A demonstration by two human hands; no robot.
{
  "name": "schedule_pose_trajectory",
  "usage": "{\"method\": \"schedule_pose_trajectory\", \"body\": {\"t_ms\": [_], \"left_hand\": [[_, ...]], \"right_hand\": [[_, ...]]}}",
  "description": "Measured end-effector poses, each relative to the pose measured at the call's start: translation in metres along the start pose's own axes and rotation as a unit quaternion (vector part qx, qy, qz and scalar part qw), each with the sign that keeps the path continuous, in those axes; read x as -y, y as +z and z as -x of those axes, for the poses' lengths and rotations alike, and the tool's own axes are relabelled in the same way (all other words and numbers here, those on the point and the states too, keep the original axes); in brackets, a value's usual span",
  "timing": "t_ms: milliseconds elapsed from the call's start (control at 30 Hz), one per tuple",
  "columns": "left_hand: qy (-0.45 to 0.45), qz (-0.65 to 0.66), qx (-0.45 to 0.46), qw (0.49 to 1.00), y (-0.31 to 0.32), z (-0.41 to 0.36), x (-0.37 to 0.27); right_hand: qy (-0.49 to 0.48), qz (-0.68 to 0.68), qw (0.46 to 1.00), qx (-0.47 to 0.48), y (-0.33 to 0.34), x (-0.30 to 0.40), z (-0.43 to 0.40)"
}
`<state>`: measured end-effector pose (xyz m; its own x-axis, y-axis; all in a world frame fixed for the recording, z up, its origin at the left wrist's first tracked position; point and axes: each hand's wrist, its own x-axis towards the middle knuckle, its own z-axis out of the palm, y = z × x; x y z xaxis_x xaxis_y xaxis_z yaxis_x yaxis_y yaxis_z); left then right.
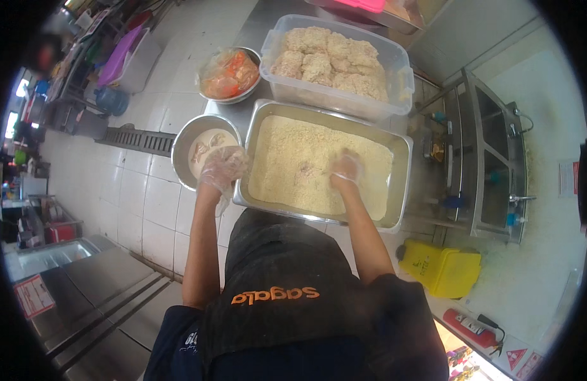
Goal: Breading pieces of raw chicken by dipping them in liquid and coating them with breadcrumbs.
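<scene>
My left hand (224, 166), in a clear plastic glove, is over the right side of a steel bowl (179, 157) of pale batter with pieces in it, beside the tray's left rim. Whether it holds anything cannot be told. My right hand (347, 167), gloved and blurred, is over the right half of a steel tray (405, 190) of yellowish breading (293, 147). Its fingers are too blurred to read. A partly coated piece (304, 174) shows in the breading, left of this hand.
Behind the tray stands a plastic tub (317, 88) of breaded pieces (348, 59). A bowl (241, 97) with a plastic bag of orange-tinted food (229, 74) is to its left. A steel sink (496, 185) and a yellow bin (458, 271) stand at right.
</scene>
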<state>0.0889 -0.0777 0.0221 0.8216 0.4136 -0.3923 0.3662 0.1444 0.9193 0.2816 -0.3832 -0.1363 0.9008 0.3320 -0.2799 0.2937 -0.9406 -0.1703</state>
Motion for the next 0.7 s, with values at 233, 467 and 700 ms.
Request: {"method": "schedule_pose_trajectory", "body": {"t_ms": [233,467,700], "left_hand": [[-0.022,0.08,-0.177,0.981,-0.063,0.028,-0.01],[-0.034,0.073,-0.182,0.98,-0.092,0.003,-0.008],[-0.05,0.018,-0.168,0.984,-0.116,-0.044,0.028]], "right_hand": [[-0.034,-0.18,0.966,0.18,-0.085,0.084,-0.019],[-0.243,-0.115,0.956,0.116,-0.025,0.091,-0.036],[-0.153,-0.01,0.983,-0.098,-0.018,0.12,0.037]]}}
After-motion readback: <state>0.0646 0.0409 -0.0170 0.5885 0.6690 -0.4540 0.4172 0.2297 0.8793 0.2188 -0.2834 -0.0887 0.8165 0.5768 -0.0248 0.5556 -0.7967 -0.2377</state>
